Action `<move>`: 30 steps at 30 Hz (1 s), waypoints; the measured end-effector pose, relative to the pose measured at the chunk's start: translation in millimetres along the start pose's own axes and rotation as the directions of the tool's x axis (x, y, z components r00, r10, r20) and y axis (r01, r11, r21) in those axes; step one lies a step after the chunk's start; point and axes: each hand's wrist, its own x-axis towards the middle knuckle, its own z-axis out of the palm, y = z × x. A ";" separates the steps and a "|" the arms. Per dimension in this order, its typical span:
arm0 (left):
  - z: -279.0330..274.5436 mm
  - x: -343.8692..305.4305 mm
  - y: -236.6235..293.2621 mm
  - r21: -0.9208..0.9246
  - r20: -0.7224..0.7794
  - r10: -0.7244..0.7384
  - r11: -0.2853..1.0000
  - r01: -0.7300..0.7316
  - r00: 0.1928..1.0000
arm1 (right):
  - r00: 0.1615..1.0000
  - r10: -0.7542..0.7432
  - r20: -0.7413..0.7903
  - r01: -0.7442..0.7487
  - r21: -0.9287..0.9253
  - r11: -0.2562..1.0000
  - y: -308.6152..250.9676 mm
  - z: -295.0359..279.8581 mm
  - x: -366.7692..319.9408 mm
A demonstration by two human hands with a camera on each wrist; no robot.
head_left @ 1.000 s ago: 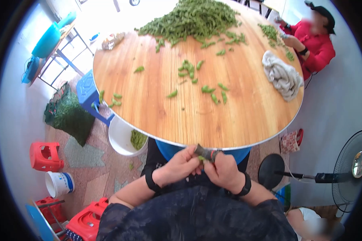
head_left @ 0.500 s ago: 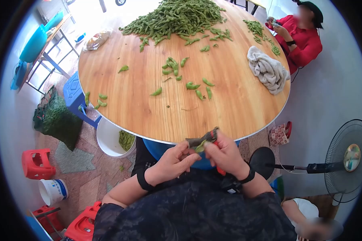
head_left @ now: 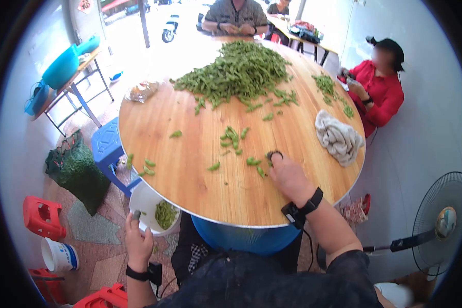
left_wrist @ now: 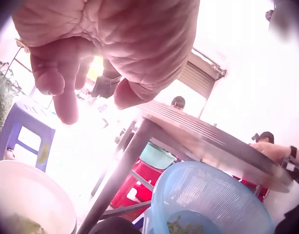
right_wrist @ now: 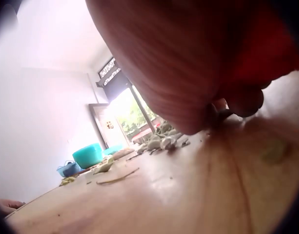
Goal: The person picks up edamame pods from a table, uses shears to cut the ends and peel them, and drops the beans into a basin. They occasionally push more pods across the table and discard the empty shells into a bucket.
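My right hand (head_left: pixel 292 180) reaches onto the round wooden table (head_left: pixel 190 197), fingers curled down just right of a few green bean pods (head_left: pixel 252 161). A dark cover wraps a fingertip. In the right wrist view, a red thing (right_wrist: pixel 266 46) lies under the palm, matching the red-handled tool seen earlier; its working end is hidden. My left hand (head_left: pixel 138 247) hovers by the white bucket (head_left: pixel 145 197), fingers extended and holding nothing, with a grey cover (head_left: pixel 136 214) on one finger. Several pods (head_left: pixel 165 214) lie inside the bucket.
A large pod heap (head_left: pixel 241 69) covers the table's far part. A grey cloth (head_left: pixel 339 138) lies at right and a plastic bag (head_left: pixel 141 91) at left. Below the near edge is a blue basket (left_wrist: pixel 208 178). A blue stool (head_left: pixel 107 141) and a fan (head_left: pixel 439 220) flank the table.
My hands were together at the table's near edge, working on a pod. They have parted: the left went to the bucket, the right forward onto the table. The view has tilted up.
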 end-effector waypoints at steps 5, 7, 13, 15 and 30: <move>3.0 -1.4 35.1 -0.303 0.218 -0.070 0.943 0.135 0.973 | 0.992 0.023 0.126 -0.011 -0.095 0.995 -2.9 -10.6 1.5; 17.2 1.6 54.4 -0.484 0.370 0.036 0.861 0.160 0.928 | 0.996 0.029 0.079 -0.029 -0.011 1.000 -8.5 -20.4 -8.1; 44.2 20.1 158.3 -0.736 0.586 0.255 0.563 0.375 0.769 | 0.974 0.114 0.194 -0.212 0.622 0.754 -69.7 -32.1 -57.5; 53.0 20.1 178.8 -0.775 0.621 0.347 0.405 0.485 0.703 | 0.979 0.114 0.169 -0.203 0.749 0.631 -83.2 -24.0 -72.5; 61.7 3.6 173.9 -0.779 0.598 0.388 0.487 0.394 0.702 | 0.903 0.107 0.416 -0.429 0.870 0.241 -89.7 -18.7 -96.0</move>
